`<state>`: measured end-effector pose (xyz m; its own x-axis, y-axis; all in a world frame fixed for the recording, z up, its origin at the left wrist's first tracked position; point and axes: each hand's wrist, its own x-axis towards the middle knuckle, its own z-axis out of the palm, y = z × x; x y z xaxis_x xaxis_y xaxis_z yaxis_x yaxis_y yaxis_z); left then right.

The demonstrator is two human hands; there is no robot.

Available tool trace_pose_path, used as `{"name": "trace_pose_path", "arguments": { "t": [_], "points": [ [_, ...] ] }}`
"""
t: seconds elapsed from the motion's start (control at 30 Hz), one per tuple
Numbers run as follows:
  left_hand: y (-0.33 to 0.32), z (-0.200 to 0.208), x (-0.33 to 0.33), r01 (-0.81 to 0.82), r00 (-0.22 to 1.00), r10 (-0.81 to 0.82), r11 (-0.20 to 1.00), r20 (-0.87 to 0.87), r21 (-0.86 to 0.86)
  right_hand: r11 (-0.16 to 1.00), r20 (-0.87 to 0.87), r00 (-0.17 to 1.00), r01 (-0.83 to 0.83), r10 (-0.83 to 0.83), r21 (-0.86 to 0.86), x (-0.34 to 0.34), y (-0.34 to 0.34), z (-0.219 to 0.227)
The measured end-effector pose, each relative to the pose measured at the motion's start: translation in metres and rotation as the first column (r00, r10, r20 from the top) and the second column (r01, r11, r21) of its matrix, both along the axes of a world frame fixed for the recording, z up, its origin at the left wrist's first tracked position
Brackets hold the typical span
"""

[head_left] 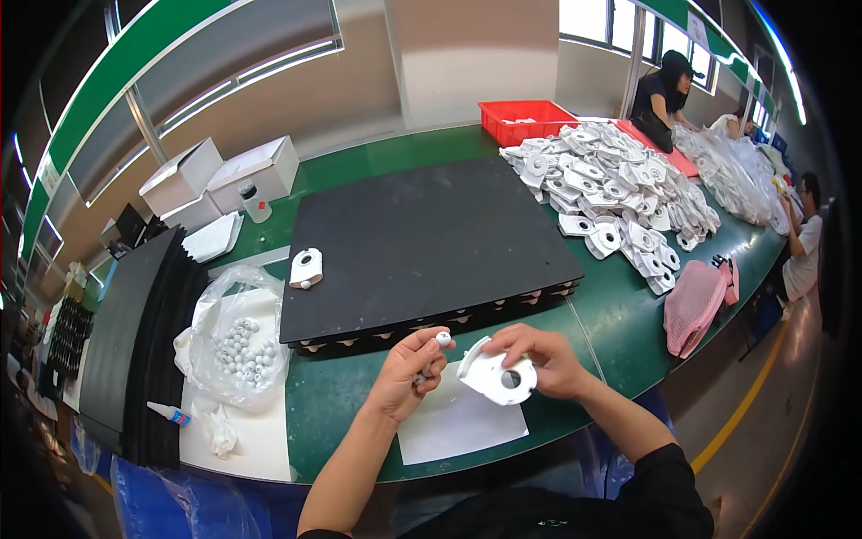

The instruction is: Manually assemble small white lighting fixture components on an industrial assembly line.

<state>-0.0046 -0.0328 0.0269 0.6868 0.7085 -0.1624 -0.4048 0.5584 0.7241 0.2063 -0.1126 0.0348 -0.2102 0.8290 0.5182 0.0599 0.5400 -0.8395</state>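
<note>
A long green workbench (620,314) runs from near left to far right. On its middle lies a stack of black foam sheets (422,242), the biggest thing on it, with one white plastic part (306,268) resting at its left edge. To the far right a heap of white plastic plates (620,193) spreads over the bench, a red bin (525,119) behind it and a pink mesh bag (696,305) hanging over the near right edge. On the left stand upright black sheets (135,350), white cartons (220,180) beyond them, and a clear plastic bag of small white balls (238,346) nearer, with a small glue tube (169,413) close to the near edge. A white paper sheet (458,422) lies under the hands.

The right hand (548,359) is closed on a white plastic plate with a round hole (496,375), held just above the paper near the bench's near edge. The left hand (409,373) pinches a small white ball (443,339) between thumb and fingertips, just left of the plate and not touching it.

Other people work at the far right end.
</note>
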Motion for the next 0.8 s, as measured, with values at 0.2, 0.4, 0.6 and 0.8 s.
{"name": "trace_pose_path", "arguments": {
  "t": [0.2, 0.4, 0.6, 0.8],
  "points": [
    [-0.001, 0.0, 0.004, -0.029, 0.998, 0.03, 0.999, -0.051, 0.032, 0.831, 0.513, 0.807, -0.05, -0.293, 0.553, 0.003, 0.004, 0.014],
    [0.0, -0.003, 0.006, 0.002, 0.998, 0.002, 0.997, -0.056, 0.072, 0.986, 0.002, 0.996, 0.092, -0.093, 0.141, -0.005, 0.01, -0.006],
    [-0.001, -0.008, 0.005, 0.07, 0.989, -0.065, 0.997, -0.13, 0.031, 0.896, -0.544, 0.835, -0.175, -0.085, -0.409, -0.011, 0.014, -0.02],
    [-0.003, -0.005, 0.006, 0.096, 0.981, -0.09, 0.995, -0.172, 0.026, 0.838, -0.576, 0.813, -0.252, -0.088, -0.483, -0.011, 0.014, -0.025]
  ]
}}
